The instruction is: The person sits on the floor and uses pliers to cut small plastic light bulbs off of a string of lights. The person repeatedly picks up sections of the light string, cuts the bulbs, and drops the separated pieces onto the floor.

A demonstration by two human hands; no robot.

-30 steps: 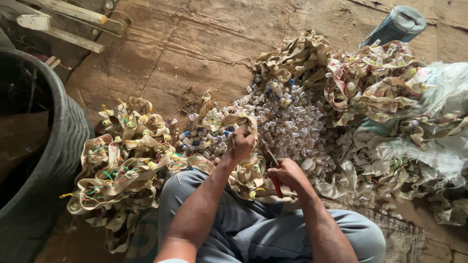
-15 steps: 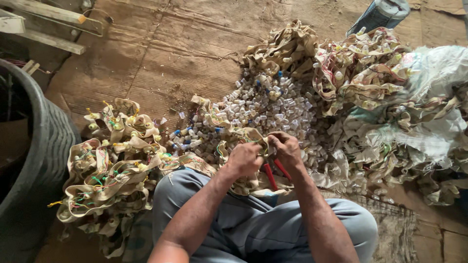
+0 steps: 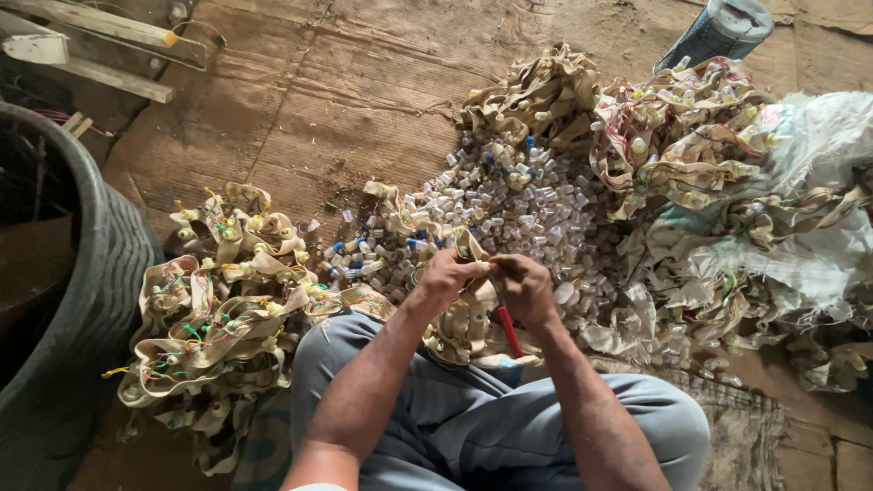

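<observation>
Seated cross-legged on a floor of flattened cardboard, grey trousers filling the bottom of the view. Left hand clenched around a fold of beige fabric strip, pinching it up off the lap so the work sits close under the eyes. Right hand closed on a red-handled tool, handle pointing down toward the knee; possibly small pliers or snips, though the working end is hidden behind the fingers. Both hands touching at the thumbs, pressed together over the same spot on the strip, apparently to steady one small fitting against the tool.

Just beyond the hands, a heap of small white and blue plastic caps spread on the floor within easy reach. To the left of the knee, a stack of finished-looking strips with coloured wires sticking out, kept apart from the rest. To the right, a larger tangle of strips spilling over a white woven sack. Dark round tub at the far left, blue-grey canister lying at the top right, wooden battens at the top left
</observation>
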